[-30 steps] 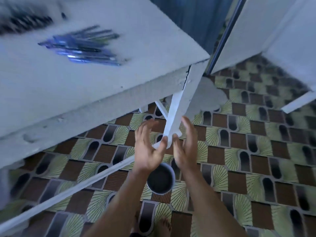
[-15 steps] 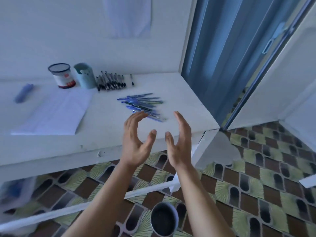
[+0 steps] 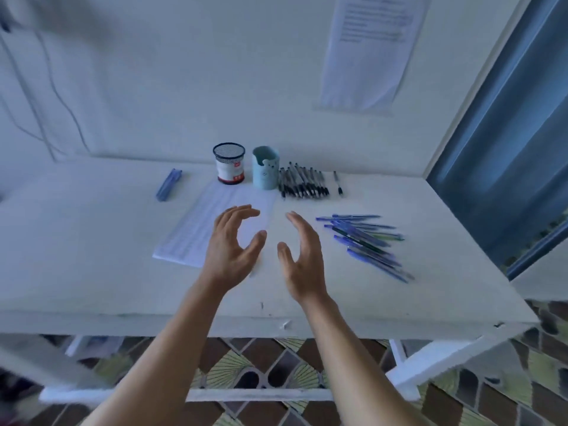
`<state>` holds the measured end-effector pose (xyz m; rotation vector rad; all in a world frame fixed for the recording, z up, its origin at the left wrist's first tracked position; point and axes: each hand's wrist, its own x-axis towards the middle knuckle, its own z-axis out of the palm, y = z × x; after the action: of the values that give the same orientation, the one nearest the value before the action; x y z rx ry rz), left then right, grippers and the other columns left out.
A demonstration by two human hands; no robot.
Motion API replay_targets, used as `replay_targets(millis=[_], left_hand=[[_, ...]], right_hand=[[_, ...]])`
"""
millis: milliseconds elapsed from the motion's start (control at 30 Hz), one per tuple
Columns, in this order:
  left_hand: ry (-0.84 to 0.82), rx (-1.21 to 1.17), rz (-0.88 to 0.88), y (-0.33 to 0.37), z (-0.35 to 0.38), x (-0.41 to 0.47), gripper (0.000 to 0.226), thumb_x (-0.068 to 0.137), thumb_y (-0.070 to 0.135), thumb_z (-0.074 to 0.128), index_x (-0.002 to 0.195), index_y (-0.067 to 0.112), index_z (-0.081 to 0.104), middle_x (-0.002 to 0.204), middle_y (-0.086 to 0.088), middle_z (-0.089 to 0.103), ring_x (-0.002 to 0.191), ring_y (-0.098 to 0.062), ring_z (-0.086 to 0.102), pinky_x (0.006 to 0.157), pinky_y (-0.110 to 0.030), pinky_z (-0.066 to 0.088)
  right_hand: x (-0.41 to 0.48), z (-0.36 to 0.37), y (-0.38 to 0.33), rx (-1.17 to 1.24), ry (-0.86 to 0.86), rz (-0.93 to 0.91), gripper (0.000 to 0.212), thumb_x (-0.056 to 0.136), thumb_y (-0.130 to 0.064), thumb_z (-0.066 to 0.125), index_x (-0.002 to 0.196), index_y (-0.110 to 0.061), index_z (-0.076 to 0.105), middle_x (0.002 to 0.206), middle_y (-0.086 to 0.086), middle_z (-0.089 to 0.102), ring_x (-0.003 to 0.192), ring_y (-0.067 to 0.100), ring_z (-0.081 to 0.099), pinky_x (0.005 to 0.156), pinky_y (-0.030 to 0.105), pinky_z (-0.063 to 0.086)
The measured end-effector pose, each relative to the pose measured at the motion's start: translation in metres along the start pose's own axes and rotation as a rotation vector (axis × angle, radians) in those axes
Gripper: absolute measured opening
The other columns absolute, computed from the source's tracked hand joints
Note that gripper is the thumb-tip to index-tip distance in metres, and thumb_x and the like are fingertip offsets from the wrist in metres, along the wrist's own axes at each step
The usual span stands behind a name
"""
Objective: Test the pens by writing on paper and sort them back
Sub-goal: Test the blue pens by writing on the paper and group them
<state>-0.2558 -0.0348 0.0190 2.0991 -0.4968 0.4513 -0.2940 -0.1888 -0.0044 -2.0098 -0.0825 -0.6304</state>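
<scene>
Fingers apart and empty, the left hand (image 3: 233, 244) and right hand (image 3: 302, 256) hover, likely ready for the loose blue plastic pens (image 3: 365, 241) fanned right of them for testing.

Both hands are hovering over the white desk (image 3: 92, 241), palms facing each other and holding nothing. The left hand (image 3: 229, 250) is curving its fingers (image 3: 242, 212) loosely above a lined sheet of paper (image 3: 199, 232). The right hand (image 3: 302, 256) is keeping its fingers (image 3: 296, 222) nearly straight. Beyond the fingers, a black mesh cup (image 3: 229, 162) and a teal pen holder (image 3: 266, 167) are standing side by side, with a row of black pens (image 3: 302, 181) lying just right of them. A pile of blue pens (image 3: 365, 241) is lying right of the right fingers.
</scene>
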Motion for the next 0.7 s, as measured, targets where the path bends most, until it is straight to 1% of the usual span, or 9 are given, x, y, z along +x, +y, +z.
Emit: replay_targets(millis=[100, 200, 233, 300, 367, 400, 467, 567, 700], left_hand=[[-0.063, 0.044, -0.044, -0.044, -0.026, 0.025, 0.055, 0.084, 0.052, 0.048, 0.123, 0.017, 0.063, 0.132, 0.004, 0.058, 0.128, -0.012, 0.044, 0.102, -0.015, 0.026], [-0.149, 0.083, -0.081, -0.089, -0.045, 0.045, 0.052, 0.084, 0.048, 0.052, 0.123, 0.015, 0.063, 0.132, 0.001, 0.059, 0.13, -0.016, 0.043, 0.104, -0.02, 0.026], [-0.177, 0.111, -0.084, -0.098, -0.044, 0.046, 0.05, 0.085, 0.044, 0.054, 0.123, 0.014, 0.064, 0.132, -0.001, 0.06, 0.131, -0.019, 0.043, 0.105, -0.021, 0.026], [-0.24, 0.173, -0.09, -0.125, -0.045, 0.053, 0.05, 0.086, 0.044, 0.052, 0.123, 0.012, 0.064, 0.131, -0.004, 0.061, 0.132, -0.026, 0.044, 0.11, -0.028, 0.029], [-0.287, 0.225, -0.094, -0.148, -0.043, 0.056, 0.06, 0.085, 0.05, 0.042, 0.125, 0.011, 0.064, 0.134, -0.006, 0.061, 0.134, -0.032, 0.043, 0.115, -0.039, 0.031], [-0.314, 0.254, -0.099, -0.157, -0.042, 0.057, 0.066, 0.083, 0.053, 0.038, 0.128, 0.012, 0.062, 0.137, -0.007, 0.058, 0.137, -0.033, 0.04, 0.116, -0.041, 0.029], [-0.365, 0.309, -0.111, -0.167, -0.04, 0.058, 0.073, 0.082, 0.057, 0.031, 0.136, 0.015, 0.057, 0.146, -0.006, 0.051, 0.144, -0.033, 0.033, 0.117, -0.043, 0.024], [-0.413, 0.344, -0.115, -0.171, -0.037, 0.057, 0.079, 0.08, 0.059, 0.025, 0.143, 0.017, 0.05, 0.153, -0.003, 0.044, 0.147, -0.03, 0.027, 0.118, -0.042, 0.021], [-0.406, 0.401, -0.078, -0.172, -0.034, 0.057, 0.077, 0.079, 0.056, 0.024, 0.135, 0.014, 0.057, 0.143, -0.003, 0.053, 0.137, -0.029, 0.041, 0.114, -0.039, 0.026]], right_hand=[[0.024, 0.049, 0.0, 0.009, -0.045, 0.064, 0.066, 0.084, -0.044, 0.04, 0.143, -0.017, 0.047, 0.141, -0.018, 0.042, 0.13, -0.011, 0.03, 0.113, 0.018, 0.023], [0.044, 0.096, 0.007, -0.015, -0.063, 0.121, 0.064, 0.084, -0.04, 0.043, 0.142, -0.015, 0.049, 0.145, -0.01, 0.046, 0.131, -0.008, 0.032, 0.115, 0.023, 0.027], [0.046, 0.102, 0.012, -0.047, -0.076, 0.131, 0.062, 0.085, -0.037, 0.046, 0.142, -0.014, 0.049, 0.147, -0.006, 0.047, 0.132, -0.005, 0.033, 0.116, 0.027, 0.029], [0.056, 0.122, 0.02, -0.148, -0.092, 0.147, 0.061, 0.086, -0.036, 0.044, 0.142, -0.012, 0.05, 0.149, 0.002, 0.047, 0.139, 0.008, 0.037, 0.117, 0.036, 0.03], [0.064, 0.136, 0.024, -0.304, -0.112, 0.171, 0.065, 0.086, -0.04, 0.038, 0.144, -0.013, 0.049, 0.153, 0.005, 0.044, 0.144, 0.021, 0.034, 0.118, 0.041, 0.026], [0.067, 0.142, 0.024, -0.385, -0.14, 0.202, 0.065, 0.086, -0.039, 0.035, 0.146, -0.016, 0.047, 0.155, 0.005, 0.04, 0.146, 0.024, 0.03, 0.119, 0.041, 0.022], [0.069, 0.149, 0.026, -0.521, -0.195, 0.245, 0.066, 0.086, -0.038, 0.033, 0.149, -0.021, 0.043, 0.159, 0.004, 0.033, 0.149, 0.024, 0.023, 0.119, 0.041, 0.016], [0.071, 0.154, 0.031, -0.631, -0.24, 0.282, 0.069, 0.083, -0.04, 0.03, 0.149, -0.022, 0.041, 0.161, 0.004, 0.029, 0.15, 0.024, 0.02, 0.119, 0.043, 0.014], [0.074, 0.155, 0.034, -0.708, -0.318, 0.319, 0.074, 0.079, -0.044, 0.029, 0.148, -0.021, 0.041, 0.161, 0.003, 0.028, 0.15, 0.021, 0.018, 0.119, 0.039, 0.011]])
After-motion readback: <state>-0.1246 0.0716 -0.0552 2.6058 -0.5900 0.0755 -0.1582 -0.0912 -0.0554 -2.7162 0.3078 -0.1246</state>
